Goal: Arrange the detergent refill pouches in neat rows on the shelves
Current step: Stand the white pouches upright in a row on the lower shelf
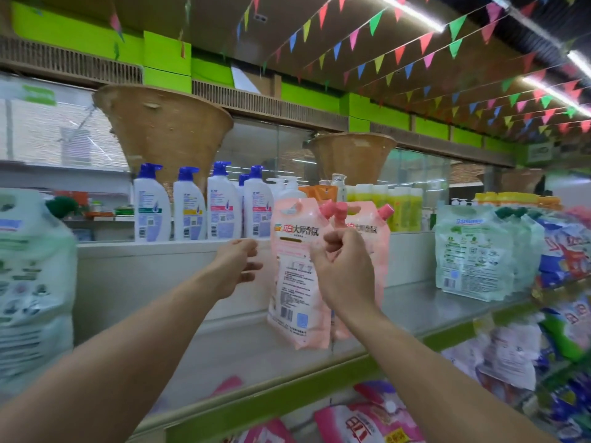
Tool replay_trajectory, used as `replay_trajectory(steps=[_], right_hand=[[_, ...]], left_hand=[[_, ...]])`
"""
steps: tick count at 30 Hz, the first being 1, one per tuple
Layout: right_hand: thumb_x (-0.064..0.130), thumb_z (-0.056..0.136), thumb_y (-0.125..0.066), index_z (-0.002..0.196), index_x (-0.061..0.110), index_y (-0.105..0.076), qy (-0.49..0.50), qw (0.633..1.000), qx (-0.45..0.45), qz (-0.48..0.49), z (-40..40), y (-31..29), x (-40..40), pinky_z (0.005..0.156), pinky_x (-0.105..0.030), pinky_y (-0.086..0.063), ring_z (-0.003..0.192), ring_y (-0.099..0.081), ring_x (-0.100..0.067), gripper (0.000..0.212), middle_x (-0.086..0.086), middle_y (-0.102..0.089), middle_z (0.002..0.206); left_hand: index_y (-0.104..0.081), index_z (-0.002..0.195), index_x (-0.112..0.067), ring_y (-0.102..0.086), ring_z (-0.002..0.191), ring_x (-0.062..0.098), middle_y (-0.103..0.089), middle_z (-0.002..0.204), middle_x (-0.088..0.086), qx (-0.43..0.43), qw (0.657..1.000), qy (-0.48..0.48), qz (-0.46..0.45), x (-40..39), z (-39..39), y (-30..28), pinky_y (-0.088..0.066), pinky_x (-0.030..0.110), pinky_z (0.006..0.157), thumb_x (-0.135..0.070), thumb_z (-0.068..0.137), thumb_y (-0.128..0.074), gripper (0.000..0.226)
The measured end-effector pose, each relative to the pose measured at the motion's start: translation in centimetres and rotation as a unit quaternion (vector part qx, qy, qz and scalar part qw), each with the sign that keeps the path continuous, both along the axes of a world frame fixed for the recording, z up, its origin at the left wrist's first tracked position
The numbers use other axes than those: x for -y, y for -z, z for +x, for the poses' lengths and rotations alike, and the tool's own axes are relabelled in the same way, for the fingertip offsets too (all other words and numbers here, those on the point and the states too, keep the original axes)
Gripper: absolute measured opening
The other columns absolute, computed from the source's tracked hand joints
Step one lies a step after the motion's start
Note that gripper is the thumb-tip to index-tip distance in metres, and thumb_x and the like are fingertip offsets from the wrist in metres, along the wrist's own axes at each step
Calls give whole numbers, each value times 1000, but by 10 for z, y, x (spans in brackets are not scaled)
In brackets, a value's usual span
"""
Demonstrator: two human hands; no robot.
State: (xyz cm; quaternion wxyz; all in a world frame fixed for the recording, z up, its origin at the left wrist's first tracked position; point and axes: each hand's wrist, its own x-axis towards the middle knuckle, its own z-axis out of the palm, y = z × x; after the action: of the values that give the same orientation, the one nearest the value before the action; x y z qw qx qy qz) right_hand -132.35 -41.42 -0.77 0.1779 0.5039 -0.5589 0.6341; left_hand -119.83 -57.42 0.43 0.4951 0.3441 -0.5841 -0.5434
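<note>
Right hand [343, 270] pinches two pale-pink spouted plastic refill pouches [299, 273]; left hand [238, 266] beside them, relaxed — thin grip, pouches may slip.

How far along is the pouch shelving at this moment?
Done: green pouches stand together at the shelf's right. In hand: the right hand pinches two pink pouches above the shelf; the left hand reaches alongside. Left: setting them down in a row.

Your pouches [299, 270] are pale pink with pink caps [329, 208]; the shelf [287, 388] has a lime-green edge; the bottles [188, 207] are white with blue pumps.
</note>
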Motion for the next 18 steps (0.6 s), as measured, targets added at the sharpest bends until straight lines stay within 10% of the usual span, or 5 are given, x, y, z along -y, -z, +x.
replay_trajectory(steps=[18], right_hand=[[38,77,-67,82,23,-65,-134,948,18,287,214,39,4,77,-30,-48,86,-63,-20,16,3,-69,87]], left_hand=[[-65,102,-13,-71,72,17,-73,94,2,95,995,-20,23,-96,312,40,-50,25,56,-26,92,-56,19]])
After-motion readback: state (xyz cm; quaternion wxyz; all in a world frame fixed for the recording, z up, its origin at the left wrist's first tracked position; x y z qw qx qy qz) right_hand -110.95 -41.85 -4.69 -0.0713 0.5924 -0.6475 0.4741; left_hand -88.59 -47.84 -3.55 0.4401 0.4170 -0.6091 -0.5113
